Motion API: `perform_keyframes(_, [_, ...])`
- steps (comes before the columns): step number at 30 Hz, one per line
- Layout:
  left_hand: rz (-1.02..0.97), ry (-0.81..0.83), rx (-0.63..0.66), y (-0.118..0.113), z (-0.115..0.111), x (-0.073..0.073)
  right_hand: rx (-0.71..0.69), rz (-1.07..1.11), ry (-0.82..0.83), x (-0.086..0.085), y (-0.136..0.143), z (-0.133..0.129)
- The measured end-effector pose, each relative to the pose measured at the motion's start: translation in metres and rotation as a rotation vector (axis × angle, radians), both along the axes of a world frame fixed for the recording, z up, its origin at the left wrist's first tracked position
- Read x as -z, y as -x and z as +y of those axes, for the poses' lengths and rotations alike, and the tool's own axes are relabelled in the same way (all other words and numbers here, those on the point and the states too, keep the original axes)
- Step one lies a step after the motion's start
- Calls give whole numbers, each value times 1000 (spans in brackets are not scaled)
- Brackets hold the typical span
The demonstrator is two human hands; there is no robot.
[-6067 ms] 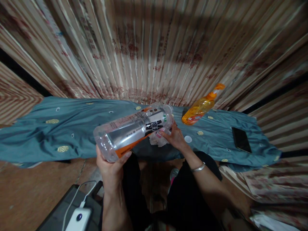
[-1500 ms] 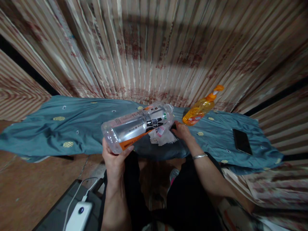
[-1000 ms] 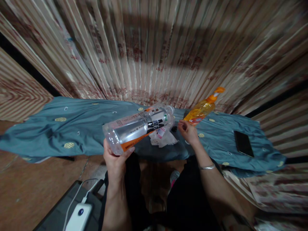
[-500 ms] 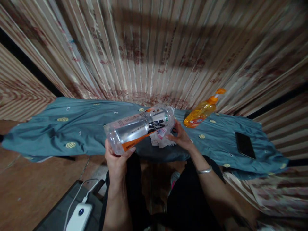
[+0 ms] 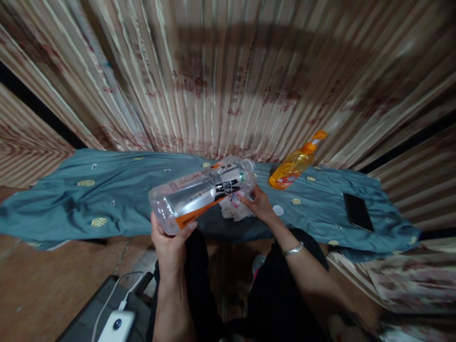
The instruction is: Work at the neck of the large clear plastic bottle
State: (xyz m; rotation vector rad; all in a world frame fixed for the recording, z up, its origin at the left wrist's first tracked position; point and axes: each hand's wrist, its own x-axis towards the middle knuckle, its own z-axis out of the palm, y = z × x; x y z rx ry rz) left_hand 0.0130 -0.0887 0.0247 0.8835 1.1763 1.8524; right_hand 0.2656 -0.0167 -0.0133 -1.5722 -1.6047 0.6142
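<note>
A large clear plastic bottle point(image 5: 203, 192) with a silver, black and orange label is held tilted above the cloth, its neck toward the right. My left hand point(image 5: 171, 244) grips its base end, fingers beneath and thumb on the near side. Near the neck, my right hand point(image 5: 259, 202) holds the bottle from below, its fingertips partly hidden behind it. Under the neck end lies a crumpled whitish wrapper point(image 5: 235, 210), close to my right hand's thumb. A small white disc point(image 5: 278, 210) rests just right of my right wrist.
An orange pump bottle point(image 5: 291, 168) stands at the back right of the blue-green cloth point(image 5: 124, 190). Farther right lies a dark flat device point(image 5: 358, 212). At lower left, a white power bank point(image 5: 117, 327) with a cable rests on a dark surface. A striped curtain hangs behind.
The view has shifted slightly, so most things sit a little farther left. Both hands keep hold of the bottle. The white disc beside my right wrist shows more fully.
</note>
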Motion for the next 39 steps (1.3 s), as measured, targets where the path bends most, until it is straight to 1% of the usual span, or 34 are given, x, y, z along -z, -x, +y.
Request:
perform_keyframes(4, [-29,1,-1,-1,0,0,-3,-12,0,0,-1,1])
perform_keyframes(10, [-39,7,-6,-1,-1,0,-18,28,-18,1,0,0])
perform_keyframes(16, [-57,12,-9,-1,-1,0,-7,-5,14,0,0,0])
perform_keyframes(22, [1,2,3,1,-1,5,16,-68,20,-1,1,0])
perform_keyframes(26, [15,4,-1,1,0,7,3,-47,7,0,1,0])
perform_keyframes(39, [-57,2,-10,-1,0,2,-10,-55,6,2,0,0])
